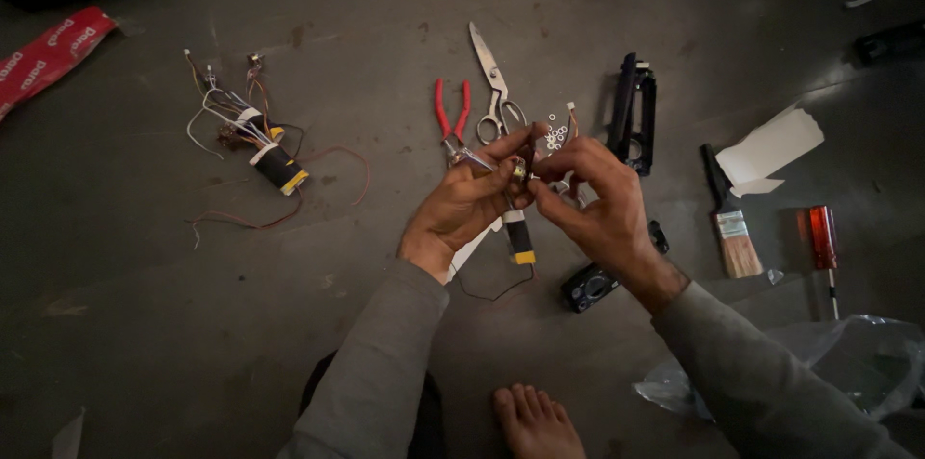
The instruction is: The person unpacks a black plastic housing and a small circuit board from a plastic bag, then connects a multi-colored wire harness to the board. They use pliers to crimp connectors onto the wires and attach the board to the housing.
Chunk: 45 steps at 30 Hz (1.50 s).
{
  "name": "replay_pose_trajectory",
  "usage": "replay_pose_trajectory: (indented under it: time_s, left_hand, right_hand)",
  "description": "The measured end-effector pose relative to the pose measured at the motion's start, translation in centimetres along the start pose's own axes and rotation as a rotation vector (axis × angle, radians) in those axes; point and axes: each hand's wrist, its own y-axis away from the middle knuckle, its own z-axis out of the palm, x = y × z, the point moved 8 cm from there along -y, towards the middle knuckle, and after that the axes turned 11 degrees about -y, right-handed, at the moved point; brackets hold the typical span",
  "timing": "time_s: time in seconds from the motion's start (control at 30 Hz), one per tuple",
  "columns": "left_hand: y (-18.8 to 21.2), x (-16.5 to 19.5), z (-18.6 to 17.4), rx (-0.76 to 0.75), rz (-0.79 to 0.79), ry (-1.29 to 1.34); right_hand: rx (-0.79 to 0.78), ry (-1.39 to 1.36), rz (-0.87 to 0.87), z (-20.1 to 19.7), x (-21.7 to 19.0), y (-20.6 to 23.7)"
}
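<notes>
Fingertips of both hands meet at frame centre, pinched on the top end of a small motor, a black cylinder with a white band and a yellow cap at its lower end; the left hand closes thumb and forefinger on the metal head from 9 o'clock, and the right hand nips in from 3 o'clock on what looks like a fine wire or terminal, though the exact contact is too small to make out. A thin wire loops down from the motor toward 6 o'clock. The motor looks light and rigid, its leads thin and easily torn, so the barrel is the safer place to hold, not the wires. Just past the hands at 12 o'clock lie red pliers and scissors, with small white washers beside them. At 2 o'clock sits a black clip; at 3 o'clock a brush and a red screwdriver; at 9 o'clock two more motors in tangled wires. A bare foot shows at 6 o'clock
</notes>
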Motion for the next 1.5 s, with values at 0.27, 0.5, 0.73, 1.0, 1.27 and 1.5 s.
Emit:
replay_pose_trajectory:
  time_s: [0.27,0.5,0.73,1.0,1.27,1.5]
  left_hand:
    - [0.2,0.0,-0.1,0.010,0.001,-0.004]
    - [0.0,-0.7,-0.9,0.028,-0.027,0.014]
    - [0.0,-1.1,-1.1,0.016,-0.027,0.028]
    - [-0.2,-0.9,-0.9,0.016,0.001,0.022]
    - [0.1,-0.4,-0.1,0.009,-0.031,0.008]
    - [0.1,-0.5,-0.2,0.028,-0.046,0.010]
  right_hand:
    - [-0.007,-0.020,-0.006,0.1,0.1,-0.1]
    - [-0.013,0.058,0.000,0.1,-0.1,-0.2]
    - [-0.034,0.235,-0.116,0.4,-1.4,-0.4]
    - [0.014,0.038,-0.083,-1.3,-1.0,-0.5]
    - [0.003,0.081,-0.112,-0.4,-1.6,-0.2]
    - [-0.011,0.156,-0.087,0.3,-0.7,-0.1]
